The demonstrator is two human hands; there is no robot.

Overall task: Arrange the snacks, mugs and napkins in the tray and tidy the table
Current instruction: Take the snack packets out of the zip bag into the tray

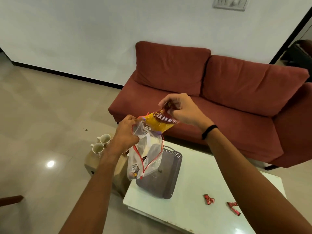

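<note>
My left hand [125,132] grips the rim of a clear plastic bag [146,157] with a red zip edge, held up over the grey tray [170,176]. My right hand [182,109] pinches the top of a yellow and red snack packet [160,122], which sticks halfway out of the bag's mouth. More small packets lie in the bag's bottom. The tray sits on the white table [202,191] and looks bare where visible. Two white mugs [101,144] stand on a cardboard box [94,159] to the left of the table. Two red wrappers [209,199] [233,207] lie on the table at the right.
A red sofa [219,92] stands behind the table. A brown paper bag [121,173] leans between the box and the table. A dark wooden piece [10,200] juts in at the left edge. Glossy tiled floor [42,115] spreads to the left.
</note>
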